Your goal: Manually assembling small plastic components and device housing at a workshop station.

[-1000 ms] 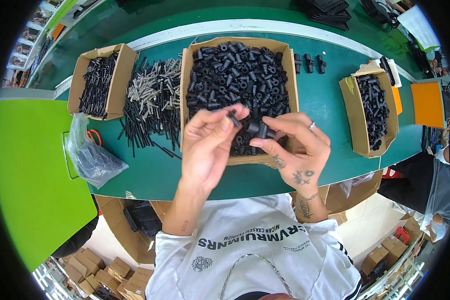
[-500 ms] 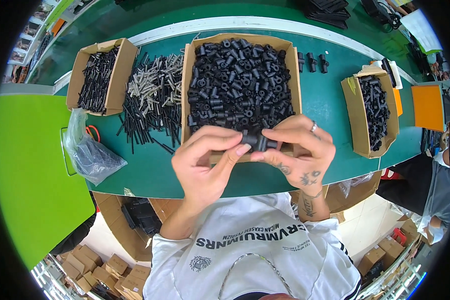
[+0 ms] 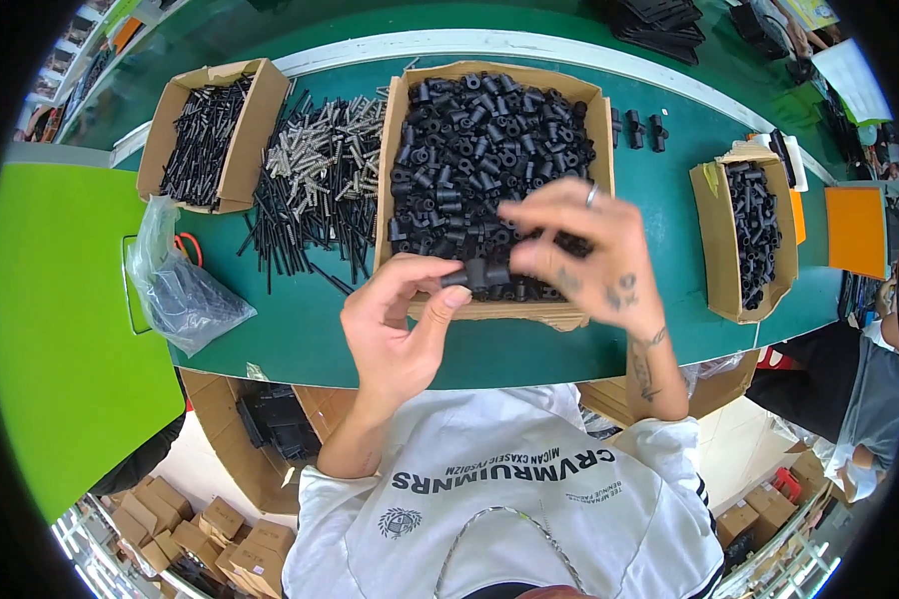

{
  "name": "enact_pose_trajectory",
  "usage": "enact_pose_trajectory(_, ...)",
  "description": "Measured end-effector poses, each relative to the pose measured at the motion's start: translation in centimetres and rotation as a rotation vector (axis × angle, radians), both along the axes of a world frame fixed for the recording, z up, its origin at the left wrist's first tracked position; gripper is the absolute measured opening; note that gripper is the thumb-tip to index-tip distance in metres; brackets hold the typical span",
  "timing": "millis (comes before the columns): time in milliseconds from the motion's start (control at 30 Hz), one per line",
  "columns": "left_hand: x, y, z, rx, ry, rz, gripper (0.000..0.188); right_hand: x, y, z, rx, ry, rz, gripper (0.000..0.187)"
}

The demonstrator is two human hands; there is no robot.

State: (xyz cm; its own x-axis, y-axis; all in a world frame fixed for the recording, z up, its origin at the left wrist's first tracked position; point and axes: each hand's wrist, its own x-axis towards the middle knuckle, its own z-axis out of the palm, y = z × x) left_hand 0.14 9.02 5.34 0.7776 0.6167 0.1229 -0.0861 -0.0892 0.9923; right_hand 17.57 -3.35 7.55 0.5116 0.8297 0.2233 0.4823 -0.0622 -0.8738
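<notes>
My left hand (image 3: 400, 314) pinches a black plastic pipe-like fitting (image 3: 478, 274) between thumb and forefinger, over the near edge of a large cardboard box (image 3: 398, 150). That box is full of similar black fittings (image 3: 489, 130). My right hand (image 3: 599, 255) is over the box's near right part, just right of the held fitting. Its fingers are smeared by motion, but forefinger and thumb look apart, with nothing visible between them.
Left of the large box lies a pile of black rods and silver threaded pieces (image 3: 315, 160). Beyond are a box of black rods (image 3: 242, 140) and a clear plastic bag (image 3: 185, 299). At right stand several loose fittings (image 3: 636, 130) and a smaller box of black parts (image 3: 719, 240).
My right hand has let go of the fitting and moved up and away from it. My left hand keeps hold of the fitting, which has shifted slightly left. The view has shifted slightly.
</notes>
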Motion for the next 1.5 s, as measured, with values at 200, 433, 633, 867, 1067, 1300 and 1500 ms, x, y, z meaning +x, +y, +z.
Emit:
enact_pose_trajectory(200,-0.2,0.1,0.1,-0.352,-0.030,0.020,0.019,1.2,1.7,-1.6,-0.224,-0.426,-0.049,0.021)
enact_pose_trajectory(433,0.4,0.1,0.1,-0.515,-0.062,0.023,0.023,0.8,1.8,-1.7,-0.197,-0.479,-0.053,0.025)
enact_pose_trajectory(633,0.4,0.0,-0.2,-0.466,-0.080,0.036,0.021,0.9,1.3,-1.4,-0.086,-0.283,-0.048,0.018)
enact_pose_trajectory(867,0.7,0.0,-0.3,-0.429,-0.116,0.083,0.020,0.4,1.4,-2.2,-0.182,-0.440,-0.083,0.019)
enact_pose_trajectory(1067,0.5,0.1,-0.5,-0.352,-0.066,0.086,0.020,0.4,1.5,-1.9,-0.173,-0.490,-0.095,0.020)
enact_pose_trajectory(1300,0.6,-0.2,-0.5,-0.303,-0.034,0.113,0.020,-0.2,0.0,0.6,0.067,0.247,-0.021,0.024)
enact_pose_trajectory(1500,0.6,-0.6,-0.1,-0.248,-0.032,0.086,0.020,-0.7,-0.1,1.7,0.074,-0.066,0.038,0.025)
